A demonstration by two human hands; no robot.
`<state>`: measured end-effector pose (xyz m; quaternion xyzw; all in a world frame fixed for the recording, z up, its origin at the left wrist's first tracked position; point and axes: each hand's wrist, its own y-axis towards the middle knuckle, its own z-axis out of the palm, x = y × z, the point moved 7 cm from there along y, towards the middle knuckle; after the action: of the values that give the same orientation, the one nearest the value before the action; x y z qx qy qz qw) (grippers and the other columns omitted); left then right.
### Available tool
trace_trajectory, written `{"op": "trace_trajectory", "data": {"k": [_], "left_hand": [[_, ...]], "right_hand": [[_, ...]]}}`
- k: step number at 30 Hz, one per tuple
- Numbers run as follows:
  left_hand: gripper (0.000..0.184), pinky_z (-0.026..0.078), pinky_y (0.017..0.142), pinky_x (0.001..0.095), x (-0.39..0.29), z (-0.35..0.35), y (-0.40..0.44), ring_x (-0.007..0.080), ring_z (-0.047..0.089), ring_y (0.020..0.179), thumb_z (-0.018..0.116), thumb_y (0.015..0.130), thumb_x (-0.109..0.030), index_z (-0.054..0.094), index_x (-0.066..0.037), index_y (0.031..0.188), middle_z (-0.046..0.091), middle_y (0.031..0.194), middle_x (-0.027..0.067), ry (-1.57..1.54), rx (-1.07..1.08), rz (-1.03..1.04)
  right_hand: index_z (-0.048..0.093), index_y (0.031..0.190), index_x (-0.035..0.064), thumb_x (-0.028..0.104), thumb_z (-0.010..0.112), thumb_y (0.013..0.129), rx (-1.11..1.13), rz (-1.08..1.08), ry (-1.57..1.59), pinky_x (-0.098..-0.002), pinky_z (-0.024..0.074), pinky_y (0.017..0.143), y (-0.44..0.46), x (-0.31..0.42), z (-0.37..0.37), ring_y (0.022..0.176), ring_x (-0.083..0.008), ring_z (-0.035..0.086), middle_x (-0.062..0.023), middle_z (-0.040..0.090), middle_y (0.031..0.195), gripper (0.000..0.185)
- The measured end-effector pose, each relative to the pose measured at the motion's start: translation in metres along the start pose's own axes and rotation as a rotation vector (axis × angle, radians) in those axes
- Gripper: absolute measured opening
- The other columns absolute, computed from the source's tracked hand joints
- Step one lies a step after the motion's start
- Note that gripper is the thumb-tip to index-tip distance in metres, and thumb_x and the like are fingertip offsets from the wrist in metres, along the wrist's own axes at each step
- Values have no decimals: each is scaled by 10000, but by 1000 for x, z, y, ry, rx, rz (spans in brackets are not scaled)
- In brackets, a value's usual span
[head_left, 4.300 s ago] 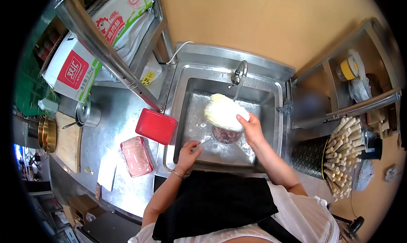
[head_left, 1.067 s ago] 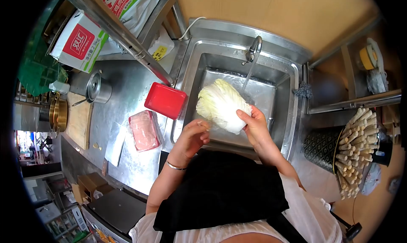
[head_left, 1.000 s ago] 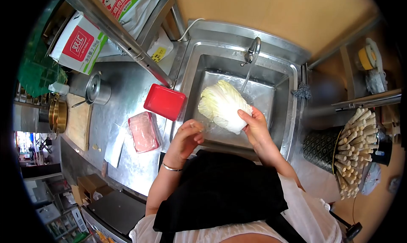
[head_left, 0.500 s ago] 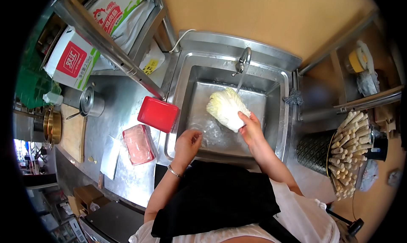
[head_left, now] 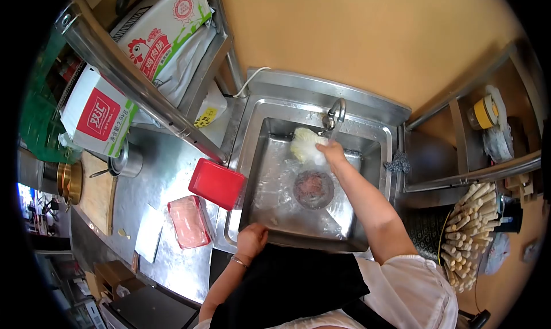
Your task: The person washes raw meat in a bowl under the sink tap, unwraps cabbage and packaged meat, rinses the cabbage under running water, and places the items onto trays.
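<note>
A pale cabbage (head_left: 305, 147) is gripped by my right hand (head_left: 331, 153) at the back of the steel sink, under the faucet (head_left: 337, 112). Water runs from the spout over it. My left hand (head_left: 252, 240) is closed near the sink's front left corner; whether its fingers hold anything is too small to make out. A round drain strainer (head_left: 313, 189) with reddish bits shows in the sink floor (head_left: 270, 182), which is wet.
Left of the sink lie a red tray (head_left: 217, 184), packed meat (head_left: 189, 221) and a cleaver (head_left: 149, 233). Behind them are a metal pot (head_left: 128, 161) and a shelf post (head_left: 143, 93). A patterned bin of pale sticks (head_left: 468, 231) stands right; a scrubber (head_left: 397, 162) lies on the sink's edge.
My right hand has carried the cabbage back and up to the faucet, uncovering the strainer. My left hand has drawn back to the front edge, its fingers more closed. The view has shifted.
</note>
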<state>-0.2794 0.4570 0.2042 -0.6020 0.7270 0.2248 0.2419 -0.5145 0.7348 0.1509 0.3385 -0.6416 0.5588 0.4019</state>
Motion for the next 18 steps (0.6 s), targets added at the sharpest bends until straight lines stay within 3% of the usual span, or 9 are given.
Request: {"op": "trace_trajectory", "data": {"k": [1,4,6,8,10,12,14,15,18], "left_hand": [[88,493,653,372,3,0,1,277,606,764,611,757,-145,640,-96,824,617,798,97,-44,37,-57],[156,496,671,338,11,4,16,239,625,785,619,800,-196,653,-76,893,630,814,97,-282,38,-218],[283,486,739,310,16,18,29,192,616,852,600,852,-278,627,-44,1007,635,894,88,-691,83,-410],[432,453,842,310,-1,32,52,169,566,974,553,891,-356,529,-28,1170,588,1073,86,-1142,194,-567],[528,408,930,342,-27,40,76,183,494,1098,476,925,-393,386,-35,1302,486,1249,93,-1570,225,-654],[555,385,969,366,-39,43,89,198,456,1163,426,944,-402,311,-45,1352,427,1324,100,-1766,218,-671],[506,369,995,402,-53,21,101,231,444,1197,346,972,-374,309,-38,1348,420,1334,104,-2060,52,-497],[491,354,1011,424,-57,13,100,251,425,1225,287,983,-371,316,-41,1345,425,1334,102,-2012,42,-481],[468,361,1008,408,-57,12,91,242,431,1220,327,982,-324,303,-40,1352,423,1339,98,-2061,146,-456]], "right_hand": [[611,911,-28,148,704,760,0,-144,-252,-303,484,649,-2,10,1,758,-198,629,-101,653,845,249],[633,835,-17,162,698,772,81,-401,-387,-285,462,635,-40,25,6,721,-172,619,-72,654,799,201],[619,941,0,149,676,799,156,-291,-157,-282,472,651,-67,13,12,726,-179,624,-72,656,866,214],[577,1050,20,111,637,831,140,161,448,-298,496,716,-109,1,26,816,-193,632,-71,644,964,245],[515,1153,55,81,600,852,193,211,740,-331,504,795,-145,5,49,966,-209,601,-72,596,1096,314],[470,1219,82,53,585,850,255,216,774,-343,482,855,-168,1,58,1071,-205,549,-60,562,1153,387],[386,1307,120,37,586,838,443,181,781,-351,463,882,-184,6,68,1124,-208,511,-56,522,1217,516],[331,1352,127,39,595,827,486,210,740,-346,443,899,-189,5,69,1145,-200,488,-57,505,1232,594],[356,1329,123,3,607,808,480,159,475,-332,446,888,-184,-1,59,1117,-187,497,-58,461,1278,590]]}}
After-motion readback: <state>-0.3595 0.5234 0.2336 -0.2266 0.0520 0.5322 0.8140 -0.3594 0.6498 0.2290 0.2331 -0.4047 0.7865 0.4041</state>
